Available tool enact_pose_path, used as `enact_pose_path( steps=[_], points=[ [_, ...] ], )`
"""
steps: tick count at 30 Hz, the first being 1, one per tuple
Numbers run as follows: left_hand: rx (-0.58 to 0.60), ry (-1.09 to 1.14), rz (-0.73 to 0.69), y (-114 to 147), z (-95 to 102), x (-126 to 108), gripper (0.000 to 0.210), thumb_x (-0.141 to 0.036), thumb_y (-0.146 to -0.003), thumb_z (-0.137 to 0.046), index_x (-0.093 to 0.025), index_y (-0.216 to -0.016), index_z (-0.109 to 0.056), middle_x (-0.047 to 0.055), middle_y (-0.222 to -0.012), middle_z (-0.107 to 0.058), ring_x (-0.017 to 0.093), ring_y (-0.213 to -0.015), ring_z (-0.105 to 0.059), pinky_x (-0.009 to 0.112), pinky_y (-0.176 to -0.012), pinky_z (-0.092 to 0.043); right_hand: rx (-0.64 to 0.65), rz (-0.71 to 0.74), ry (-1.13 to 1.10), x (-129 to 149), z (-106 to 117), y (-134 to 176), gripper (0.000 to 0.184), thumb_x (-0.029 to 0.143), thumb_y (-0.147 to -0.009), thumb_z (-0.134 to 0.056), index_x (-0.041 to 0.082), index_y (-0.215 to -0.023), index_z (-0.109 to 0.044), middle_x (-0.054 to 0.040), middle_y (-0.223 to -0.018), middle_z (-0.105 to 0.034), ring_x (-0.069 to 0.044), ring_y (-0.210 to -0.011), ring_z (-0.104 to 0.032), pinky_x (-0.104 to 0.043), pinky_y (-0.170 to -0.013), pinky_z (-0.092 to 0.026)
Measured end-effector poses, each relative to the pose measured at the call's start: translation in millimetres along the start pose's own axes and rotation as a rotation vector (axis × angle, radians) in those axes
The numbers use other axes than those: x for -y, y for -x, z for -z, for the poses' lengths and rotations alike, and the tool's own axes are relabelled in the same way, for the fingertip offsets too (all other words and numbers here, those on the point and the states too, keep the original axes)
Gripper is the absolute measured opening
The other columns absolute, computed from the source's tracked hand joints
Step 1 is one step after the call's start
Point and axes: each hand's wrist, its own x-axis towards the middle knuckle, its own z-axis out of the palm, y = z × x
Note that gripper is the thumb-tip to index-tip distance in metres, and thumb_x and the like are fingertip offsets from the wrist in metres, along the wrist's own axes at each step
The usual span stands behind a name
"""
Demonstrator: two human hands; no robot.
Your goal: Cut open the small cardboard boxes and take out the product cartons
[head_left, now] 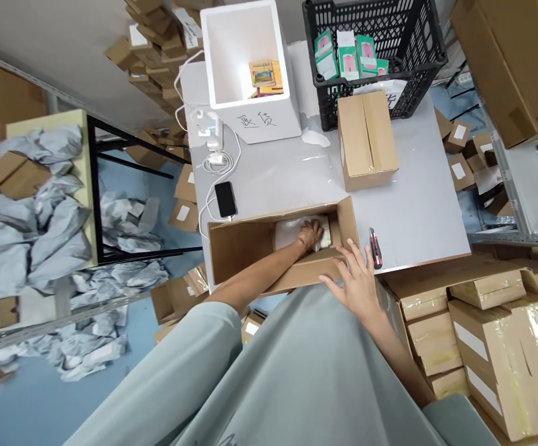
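An open cardboard box [245,248] stands at the near edge of the table. My left hand [311,233] reaches down inside it, fingers curled onto a white plastic packet [288,234] on the box floor; the fingertips are partly hidden. Spread out over the near right corner of the box is my right hand [355,279], its fingers apart and holding nothing. Just right of those fingers lies a red and black box cutter [375,249].
A closed carton [368,141] sits behind, near a black crate [327,102] of green-and-pink boxes. A white foam box [259,121] holds colourful packs. A phone [225,199] with cables lies left. Stacked cartons [491,359] fill the lower right; grey parcels [59,217] lie left.
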Motion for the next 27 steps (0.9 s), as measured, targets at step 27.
enact_pose_path(
  steps=[27],
  points=[
    [-0.219,0.098,-0.067,124.8,129.9,26.2,0.038,-0.011,-0.090,-0.072,-0.013,-0.128,-0.078,0.023,-0.121,-0.084,0.038,-0.117,-0.082,0.040,-0.098,-0.059,-0.135,0.048,0.050,8.1,-7.9,-0.6,0.028,0.042,-0.117,-0.059,0.023,-0.122,-0.079,-0.0128,-0.128,-0.084,-0.035,-0.141,-0.071,-0.067,-0.134,-0.037]
  ],
)
